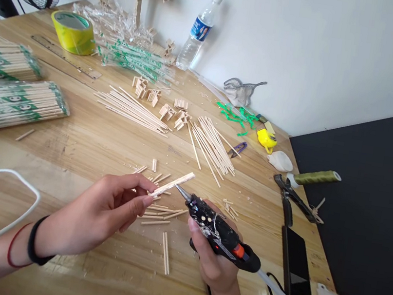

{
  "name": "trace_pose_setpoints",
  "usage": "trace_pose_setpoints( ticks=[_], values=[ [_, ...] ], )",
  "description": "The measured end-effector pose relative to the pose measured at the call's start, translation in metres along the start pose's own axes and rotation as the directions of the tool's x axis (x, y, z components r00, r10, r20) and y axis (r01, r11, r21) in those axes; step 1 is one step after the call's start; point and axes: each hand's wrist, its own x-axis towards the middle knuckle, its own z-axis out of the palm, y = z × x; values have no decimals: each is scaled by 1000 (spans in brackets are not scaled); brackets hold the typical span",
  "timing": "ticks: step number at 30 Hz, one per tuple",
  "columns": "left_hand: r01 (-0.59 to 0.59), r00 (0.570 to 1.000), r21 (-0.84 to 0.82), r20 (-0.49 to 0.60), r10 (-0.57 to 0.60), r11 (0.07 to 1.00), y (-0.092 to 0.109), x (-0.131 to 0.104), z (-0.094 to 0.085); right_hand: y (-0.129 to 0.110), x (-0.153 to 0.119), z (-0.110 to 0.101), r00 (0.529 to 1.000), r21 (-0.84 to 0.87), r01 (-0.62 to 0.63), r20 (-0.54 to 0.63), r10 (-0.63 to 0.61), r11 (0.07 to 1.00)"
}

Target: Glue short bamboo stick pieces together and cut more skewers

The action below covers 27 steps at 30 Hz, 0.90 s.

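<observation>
Between the thumb and fingers of my left hand [114,206] is a short piece of wooden sticks [176,184], its free end tilted up to the right. My right hand [215,258] is wrapped round a black glue gun [219,230]. The gun's metal nozzle points left, at or close to the wooden piece; I cannot tell if they touch. Several cut sticks [157,214] lie beneath my left hand, partly hidden by it. A pair of short sticks [166,253] lies nearer to me, and small offcuts [230,209] lie beyond the gun.
Long loose sticks [214,148] and small stick assemblies [167,111] lie farther back. Packaged sticks [10,107] are at left, near yellow tape [72,33]. A plastic bottle [200,32] stands by the wall. Pliers [294,199] and a phone [297,266] lie right. A white cable [36,197] loops at left.
</observation>
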Motion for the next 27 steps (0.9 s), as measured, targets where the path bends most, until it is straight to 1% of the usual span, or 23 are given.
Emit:
trace_pose_setpoints(
  ticks=[10, 15, 27],
  values=[
    [-15, 1000, -1, -9, 15, 1000, -3, 1, -1, 1, -1, -3, 1000, 1, 5, -22, -5, 1000],
    [-18, 1000, 25, -8, 18, 1000, -3, 1, -2, 0, 1, -3, 999, 4, 17, -32, -16, 1000],
    [-19, 1000, 57, -11, 20, 998, -4, 0, -2, 5, -2, -5, 995, -62, 33, -96, -39, 998]
  ],
)
